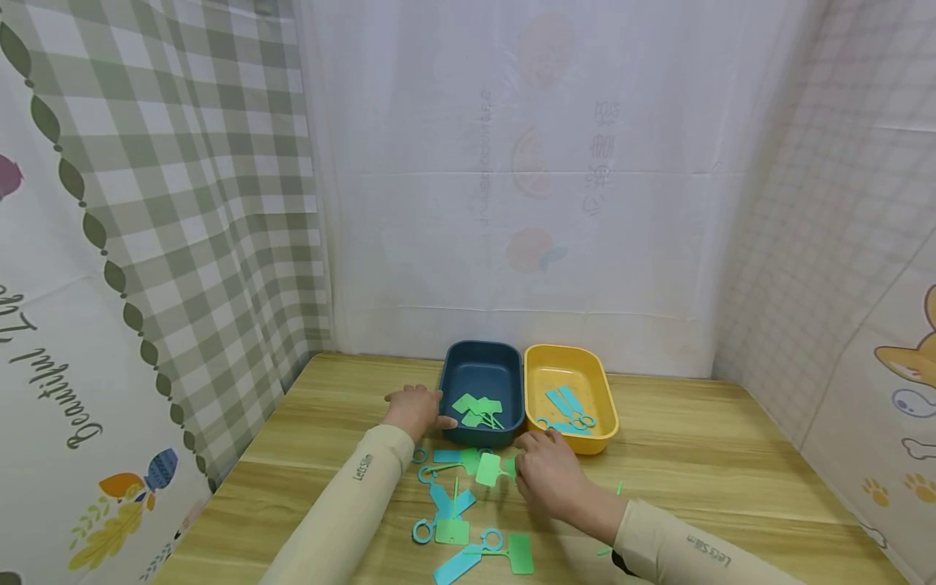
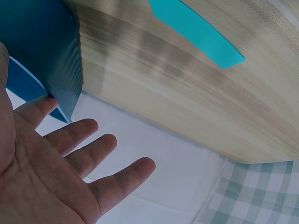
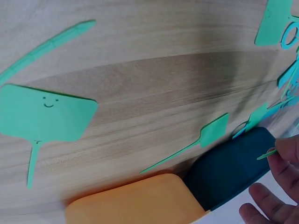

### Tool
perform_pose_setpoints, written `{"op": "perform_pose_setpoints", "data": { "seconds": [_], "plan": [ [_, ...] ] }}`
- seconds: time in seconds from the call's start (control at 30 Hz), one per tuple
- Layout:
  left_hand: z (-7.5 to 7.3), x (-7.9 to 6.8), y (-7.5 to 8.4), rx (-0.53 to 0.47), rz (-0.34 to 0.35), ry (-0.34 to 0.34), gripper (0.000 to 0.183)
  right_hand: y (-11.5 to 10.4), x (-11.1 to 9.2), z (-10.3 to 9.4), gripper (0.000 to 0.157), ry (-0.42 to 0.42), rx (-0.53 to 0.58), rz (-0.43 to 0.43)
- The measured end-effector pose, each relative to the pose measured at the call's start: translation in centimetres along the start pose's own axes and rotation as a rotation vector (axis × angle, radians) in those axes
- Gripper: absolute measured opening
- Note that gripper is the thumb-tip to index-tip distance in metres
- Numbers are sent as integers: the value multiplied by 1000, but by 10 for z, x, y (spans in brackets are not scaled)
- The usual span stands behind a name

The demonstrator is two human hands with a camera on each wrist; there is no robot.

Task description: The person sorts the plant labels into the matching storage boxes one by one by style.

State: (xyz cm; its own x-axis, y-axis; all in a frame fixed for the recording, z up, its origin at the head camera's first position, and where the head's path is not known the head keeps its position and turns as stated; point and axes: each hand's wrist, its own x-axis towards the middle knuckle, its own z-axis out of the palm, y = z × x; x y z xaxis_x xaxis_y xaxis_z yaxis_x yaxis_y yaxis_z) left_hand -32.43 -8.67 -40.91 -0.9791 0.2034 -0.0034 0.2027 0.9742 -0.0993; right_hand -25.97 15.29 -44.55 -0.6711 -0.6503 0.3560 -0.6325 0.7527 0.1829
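My left hand [image 1: 414,409] is at the left side of a dark blue bin [image 1: 483,437], its thumb at the rim. In the left wrist view its fingers are spread, one fingertip touching the bin's edge. My right hand [image 1: 552,479] is in front of the bins and pinches a green tag [image 3: 266,154] by its thin tail between thumb and finger. Most of that tag is hidden in the right wrist view. Several green tags [image 1: 478,406] lie in the blue bin. Blue tags [image 1: 566,400] with ring ends lie in the yellow bin [image 1: 606,435] beside it.
More green tags [image 1: 521,554] and blue ring-ended tags [image 1: 457,566] lie scattered and overlapping on the wooden table [image 1: 680,455] in front of the bins. Beside my right wrist lies another green tag [image 3: 49,114]. Patterned curtains [image 1: 241,162] enclose the table.
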Motion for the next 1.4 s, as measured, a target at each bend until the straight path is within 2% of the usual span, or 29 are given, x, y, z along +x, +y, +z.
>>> {"op": "perform_pose_setpoints", "data": {
  "seconds": [0.13,0.4,0.63,0.93,1.1,1.4],
  "plan": [
    [0,1,0,-4,-2,-1,70,0,2,-1,22,30,10,36],
    [0,2,0,-23,-5,-25,70,-1,10,-6,23,36,9,113],
    [0,3,0,-21,-6,-24,70,1,18,-6,20,101,19,149],
    [-1,2,0,-22,-5,-37,71,4,31,-10,30,121,55,253],
    [-1,2,0,-21,-4,-44,71,7,39,-11,37,109,95,305],
    [-1,3,-1,-41,-10,-43,71,11,59,-11,45,20,186,456]
  ]
}}
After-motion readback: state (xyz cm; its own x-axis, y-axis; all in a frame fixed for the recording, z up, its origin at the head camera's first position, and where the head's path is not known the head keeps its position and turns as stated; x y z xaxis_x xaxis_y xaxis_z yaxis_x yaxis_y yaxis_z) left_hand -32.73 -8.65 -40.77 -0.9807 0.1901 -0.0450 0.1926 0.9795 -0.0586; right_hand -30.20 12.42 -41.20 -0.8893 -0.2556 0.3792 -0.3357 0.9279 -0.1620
